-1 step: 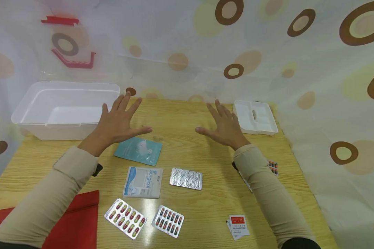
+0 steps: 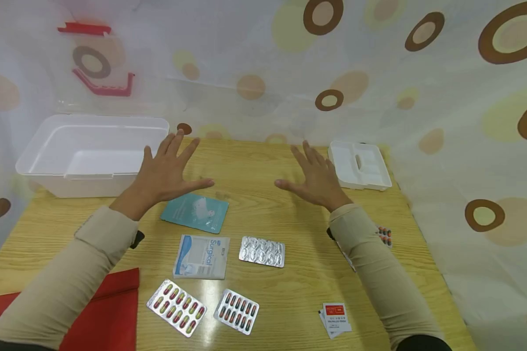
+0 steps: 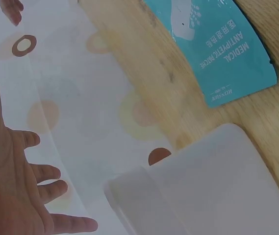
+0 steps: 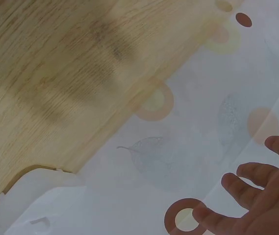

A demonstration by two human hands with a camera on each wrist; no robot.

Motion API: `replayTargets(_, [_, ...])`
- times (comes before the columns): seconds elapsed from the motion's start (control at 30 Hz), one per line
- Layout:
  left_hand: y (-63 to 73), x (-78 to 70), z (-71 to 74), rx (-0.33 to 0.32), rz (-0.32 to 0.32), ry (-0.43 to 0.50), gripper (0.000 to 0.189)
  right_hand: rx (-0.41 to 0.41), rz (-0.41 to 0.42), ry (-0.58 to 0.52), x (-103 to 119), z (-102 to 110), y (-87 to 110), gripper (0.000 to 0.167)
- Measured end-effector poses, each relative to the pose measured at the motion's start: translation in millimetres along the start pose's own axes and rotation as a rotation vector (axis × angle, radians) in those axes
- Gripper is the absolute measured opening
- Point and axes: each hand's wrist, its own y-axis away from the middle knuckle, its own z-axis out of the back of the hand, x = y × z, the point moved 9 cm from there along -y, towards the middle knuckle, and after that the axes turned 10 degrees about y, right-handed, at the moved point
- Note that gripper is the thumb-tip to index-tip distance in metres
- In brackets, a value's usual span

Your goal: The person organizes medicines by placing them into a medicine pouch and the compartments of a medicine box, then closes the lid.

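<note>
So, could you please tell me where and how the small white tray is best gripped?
Probably by its central divider, with the nearby right hand coming from above: the small white tray sits flat, open side up, and the divider's slot-like opening looks graspable.

On head cam I see a red pouch (image 2: 110,312) btm L on the wood bench (image 2: 290,302), Surgical pkt (image 2: 202,257) beside a silver blister pk (image 2: 262,251), red/yellow capsule pk (image 2: 177,308) next to a smaller capsule pk (image 2: 236,312), sachets (image 2: 336,319) btm R, circle-print sheet (image 2: 228,48) behind.
</note>
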Motion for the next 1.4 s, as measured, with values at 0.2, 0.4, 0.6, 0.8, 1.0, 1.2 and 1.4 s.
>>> replayTargets(0.2, [15.0,4.6,9.0,-0.022,0.022,-0.021,0.103,-0.013,0.056,-0.005,17,2,-1.9,0.106])
replayTargets(0.4, [54.3,12.9,27.8,-0.136,0.005,-0.038,0.097,-0.055,0.177,0.003,67,6,4.4,0.095])
replayTargets(0.6, [107.9,34.3,22.7,-0.158,-0.015,-0.054,0.077,-0.031,0.35,0.033,137,-12,13.0,0.08])
replayTargets(0.8, [155.9,76.7,-14.8,0.08,0.02,-0.07,0.034,0.046,0.539,0.105,197,-48,28.0,0.075])
replayTargets(1.0, [187.1,121.7,-30.1,0.137,0.131,-0.036,0.023,0.13,0.648,0.202,243,-78,37.3,0.072])
replayTargets(1.2, [209.9,147.7,-37.6,0.126,0.185,-0.038,0.023,0.259,0.694,0.217,283,-106,43.8,0.071])
replayTargets(1.4, [242.8,186.6,-38.5,0.097,0.6,-0.014,0.04,0.363,0.617,0.211,324,-129,50.8,0.072])
